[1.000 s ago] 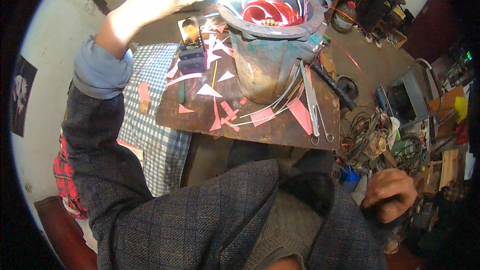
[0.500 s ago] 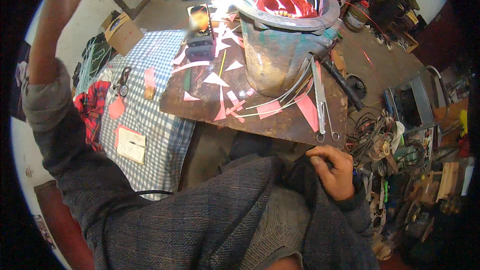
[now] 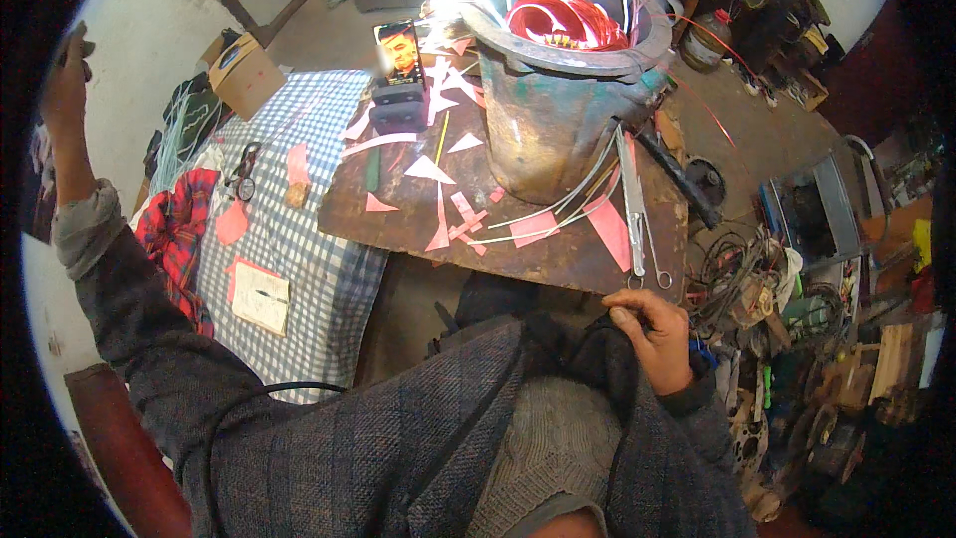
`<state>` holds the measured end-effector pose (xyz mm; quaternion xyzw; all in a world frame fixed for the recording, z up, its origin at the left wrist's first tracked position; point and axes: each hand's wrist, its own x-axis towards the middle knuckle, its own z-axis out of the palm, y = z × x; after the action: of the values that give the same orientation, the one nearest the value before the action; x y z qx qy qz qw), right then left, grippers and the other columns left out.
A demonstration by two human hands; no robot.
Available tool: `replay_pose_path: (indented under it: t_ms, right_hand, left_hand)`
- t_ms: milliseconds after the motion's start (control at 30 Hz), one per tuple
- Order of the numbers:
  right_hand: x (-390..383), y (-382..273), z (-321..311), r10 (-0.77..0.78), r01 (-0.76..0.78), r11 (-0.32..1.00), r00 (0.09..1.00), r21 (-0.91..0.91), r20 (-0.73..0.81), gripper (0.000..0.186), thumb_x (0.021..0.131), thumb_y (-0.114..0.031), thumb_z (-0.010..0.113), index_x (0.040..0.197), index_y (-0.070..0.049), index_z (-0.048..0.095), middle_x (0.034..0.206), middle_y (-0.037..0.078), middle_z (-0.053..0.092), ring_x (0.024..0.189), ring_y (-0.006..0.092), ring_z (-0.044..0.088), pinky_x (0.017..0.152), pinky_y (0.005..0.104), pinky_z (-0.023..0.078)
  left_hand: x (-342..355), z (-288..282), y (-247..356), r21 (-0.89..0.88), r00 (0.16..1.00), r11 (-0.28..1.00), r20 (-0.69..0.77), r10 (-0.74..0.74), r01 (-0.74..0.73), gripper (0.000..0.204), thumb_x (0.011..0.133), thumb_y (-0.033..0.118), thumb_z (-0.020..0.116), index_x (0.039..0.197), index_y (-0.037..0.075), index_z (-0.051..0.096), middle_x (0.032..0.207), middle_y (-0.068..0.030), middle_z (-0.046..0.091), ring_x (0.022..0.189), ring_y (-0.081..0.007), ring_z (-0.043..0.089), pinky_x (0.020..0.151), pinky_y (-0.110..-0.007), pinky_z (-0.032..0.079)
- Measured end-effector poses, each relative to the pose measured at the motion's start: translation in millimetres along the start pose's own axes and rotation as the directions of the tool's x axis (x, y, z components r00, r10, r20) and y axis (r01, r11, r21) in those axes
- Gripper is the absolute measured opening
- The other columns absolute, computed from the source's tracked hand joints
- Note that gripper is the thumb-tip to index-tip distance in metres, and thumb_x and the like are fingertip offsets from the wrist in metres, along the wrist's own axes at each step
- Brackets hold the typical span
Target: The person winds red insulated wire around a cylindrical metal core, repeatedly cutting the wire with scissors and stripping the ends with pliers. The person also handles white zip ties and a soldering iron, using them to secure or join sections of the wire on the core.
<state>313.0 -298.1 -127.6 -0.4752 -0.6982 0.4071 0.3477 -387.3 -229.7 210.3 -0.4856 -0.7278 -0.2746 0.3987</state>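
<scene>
At the far left my left hand (image 3: 68, 90) is raised in front of the pale wall. It is in shadow near the picture's dark rim; its fingers look apart, and I see nothing in them. My right hand (image 3: 659, 339) is closed at the table's front right edge, pinching the dark edge of my coat (image 3: 607, 349). Just beyond it lie long metal scissors (image 3: 634, 209) and a thinner pair of forceps (image 3: 653, 249). Pink and white triangular scraps (image 3: 609, 231) are scattered over the brown wooden tabletop (image 3: 398, 214).
A big worn bucket (image 3: 548, 130) with coiled red wire (image 3: 568, 18) stands on the table beside a bright lamp. A phone (image 3: 400, 52) leans on a dark stand. Left is a checked cloth (image 3: 329, 279) with a notebook (image 3: 261, 297). Cables (image 3: 737, 264) clutter the right.
My left hand has moved down and left toward the picture's rim. My right hand has shifted slightly down and left, still holding the coat edge. The view has tilted a little.
</scene>
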Motion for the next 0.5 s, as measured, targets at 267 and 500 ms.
replay_pose_path:
  t_ms: [267, 500]
  right_hand:
    - [-3, -2, 7, 0.044, -0.044, 0.999, 0.999, 0.016, -0.018, 0.014, 0.096, -0.006, 0.068, 0.106, 0.002, 0.071, 0.091, 0.008, 0.074, 0.08, 0.0131, 0.067, 0.076, 0.0282, 0.052]
    - [-6, -2, 15, 0.068, -0.068, 0.998, 0.998, 0.014, 0.005, 0.014, 0.096, -0.005, 0.069, 0.109, 0.0, 0.072, 0.101, 0.012, 0.075, 0.09, 0.0185, 0.073, 0.082, 0.0303, 0.056]
  left_hand:
    - [-59, 72, 30, -0.475, 0.908, 0.842, 0.418, -0.039, 0.254, 0.048, 0.098, 0.048, 0.065, 0.115, 0.004, 0.073, 0.089, -0.0062, 0.074, 0.067, -0.009, 0.063, 0.057, -0.025, 0.043]
    - [-66, 119, 178, -0.668, 0.758, 0.736, 0.536, 0.372, 0.111, 0.041, 0.109, 0.032, 0.053, 0.132, -0.001, 0.061, 0.114, -0.0138, 0.073, 0.094, -0.0181, 0.072, 0.08, -0.026, 0.057]
